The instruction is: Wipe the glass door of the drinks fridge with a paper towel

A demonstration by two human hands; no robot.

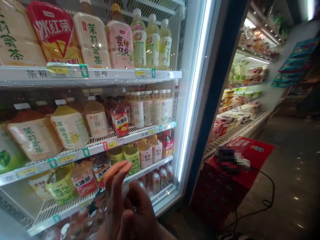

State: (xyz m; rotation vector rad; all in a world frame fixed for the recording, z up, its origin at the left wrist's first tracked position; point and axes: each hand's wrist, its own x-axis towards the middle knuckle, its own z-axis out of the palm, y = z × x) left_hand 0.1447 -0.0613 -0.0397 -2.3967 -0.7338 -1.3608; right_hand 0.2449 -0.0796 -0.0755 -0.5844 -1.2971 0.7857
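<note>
My left hand (115,196) is raised at the bottom middle, in front of the cooler's glass, its fingers stretched upward and slightly bent, with nothing visible in them. Right beside it, seemingly touching it, is my right hand (141,203). Its fingers are curled in, and whatever may be inside them is hidden. Behind the hands, drink bottles fill the cooler shelves. Nearest to my left fingertips are a green tea bottle (131,158) and a dark bottle with a red-and-white label (101,170). A red iced tea bottle (120,120) stands on the shelf above.
A white cooler shelf (15,75) carries large tea bottles at the top. A bright light strip (193,96) runs down the door side. To the right are a red box (260,150) with a blurred device and black cable (273,186), and an open chilled display (240,123).
</note>
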